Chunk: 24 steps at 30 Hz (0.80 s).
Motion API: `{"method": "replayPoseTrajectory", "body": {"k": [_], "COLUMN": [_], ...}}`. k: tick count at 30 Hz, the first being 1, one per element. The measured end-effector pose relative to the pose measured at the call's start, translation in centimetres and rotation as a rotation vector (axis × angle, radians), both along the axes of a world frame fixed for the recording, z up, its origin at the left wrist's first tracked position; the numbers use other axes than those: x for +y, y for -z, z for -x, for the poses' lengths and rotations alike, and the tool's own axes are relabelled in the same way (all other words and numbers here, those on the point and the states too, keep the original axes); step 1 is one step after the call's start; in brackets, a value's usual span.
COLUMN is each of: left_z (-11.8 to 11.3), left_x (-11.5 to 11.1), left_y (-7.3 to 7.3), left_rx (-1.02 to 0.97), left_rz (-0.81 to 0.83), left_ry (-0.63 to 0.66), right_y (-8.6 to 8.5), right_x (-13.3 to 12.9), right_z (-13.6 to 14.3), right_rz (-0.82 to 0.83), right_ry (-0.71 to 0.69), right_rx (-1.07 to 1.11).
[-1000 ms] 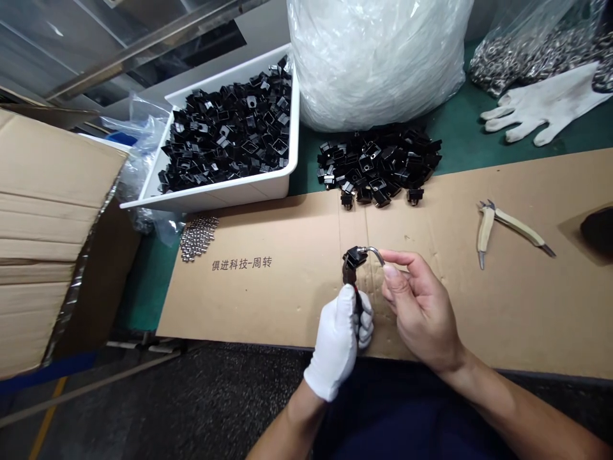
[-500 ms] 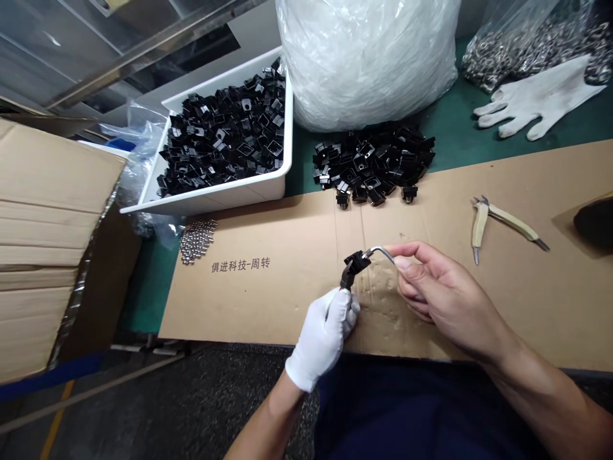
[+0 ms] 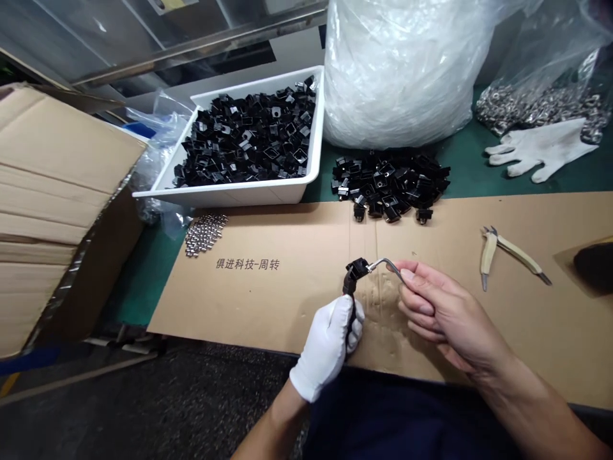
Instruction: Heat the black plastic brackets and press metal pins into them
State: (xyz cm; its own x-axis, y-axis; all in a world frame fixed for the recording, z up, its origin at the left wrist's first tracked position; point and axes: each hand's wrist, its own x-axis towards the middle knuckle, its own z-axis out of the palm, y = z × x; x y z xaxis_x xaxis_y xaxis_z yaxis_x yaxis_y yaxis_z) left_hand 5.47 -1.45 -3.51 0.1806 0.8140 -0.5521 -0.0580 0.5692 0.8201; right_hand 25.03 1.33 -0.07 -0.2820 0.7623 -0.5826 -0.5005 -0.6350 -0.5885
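My left hand (image 3: 327, 342), in a white glove, is closed around the handle of a dark tool (image 3: 350, 283) that looks like pliers. At the tool's upper end sits a small black plastic housing (image 3: 357, 267) with a shiny metal fitting on its right side. My bare right hand (image 3: 433, 303) pinches a bent metal hex key (image 3: 393, 268) between thumb and fingers. The key's short end meets the metal fitting; how deep it sits in there cannot be made out. Both hands are above the cardboard sheet (image 3: 287, 306).
Behind lie a pile of black housings (image 3: 390, 182), a white bin (image 3: 230, 197) full of more, and a large plastic bag (image 3: 402, 76). Small metal pieces (image 3: 205, 234) lie left. Cutters (image 3: 510, 252), a white glove (image 3: 543, 150) and a bag of metal parts (image 3: 541, 108) are right. A carton (image 3: 52, 191) stands far left.
The camera view has shifted, so the bench items appear lower. My right hand has tilted with the hex key, whose long arm now slopes down more steeply. Both hands keep their holds.
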Motion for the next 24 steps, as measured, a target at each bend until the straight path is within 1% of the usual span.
{"method": "replayPoseTrajectory", "body": {"k": [5, 8, 11, 14, 17, 20, 22, 24], "left_z": [0.8, 1.4, 2.3, 3.6, 5.3, 7.5, 8.9, 9.9], "left_x": [-0.4, -0.6, -0.6, -0.8, -1.1, -1.0, -0.9, -0.9], "left_y": [0.5, 0.8, 1.0, 1.2, 1.6, 2.4, 2.8, 3.0], "left_rx": [-0.081, -0.13, -0.183, -0.239, -0.293, -0.308, -0.313, -0.344], "left_rz": [-0.002, -0.011, -0.015, -0.033, -0.087, -0.181, -0.242, -0.278], "left_ry": [-0.035, -0.059, -0.129, -0.262, -0.454, -0.671, -0.795, -0.892], "right_y": [0.3, 0.2, -0.1, -0.1, 1.1, 3.1, 4.3, 5.1], "right_x": [0.6, 1.1, 1.7, 2.8, 4.9, 7.8, 9.8, 11.6], "right_z": [1.2, 2.1, 3.1, 4.4, 6.6, 10.6, 13.9, 17.4], "right_rz": [0.091, 0.121, 0.124, 0.134, 0.203, 0.225, 0.189, 0.143], "right_ry": [-0.022, -0.044, -0.078, -0.125, -0.182, -0.322, -0.424, -0.519], "right_rx": [0.115, 0.106, 0.063, 0.038, 0.093, 0.193, 0.224, 0.241]}}
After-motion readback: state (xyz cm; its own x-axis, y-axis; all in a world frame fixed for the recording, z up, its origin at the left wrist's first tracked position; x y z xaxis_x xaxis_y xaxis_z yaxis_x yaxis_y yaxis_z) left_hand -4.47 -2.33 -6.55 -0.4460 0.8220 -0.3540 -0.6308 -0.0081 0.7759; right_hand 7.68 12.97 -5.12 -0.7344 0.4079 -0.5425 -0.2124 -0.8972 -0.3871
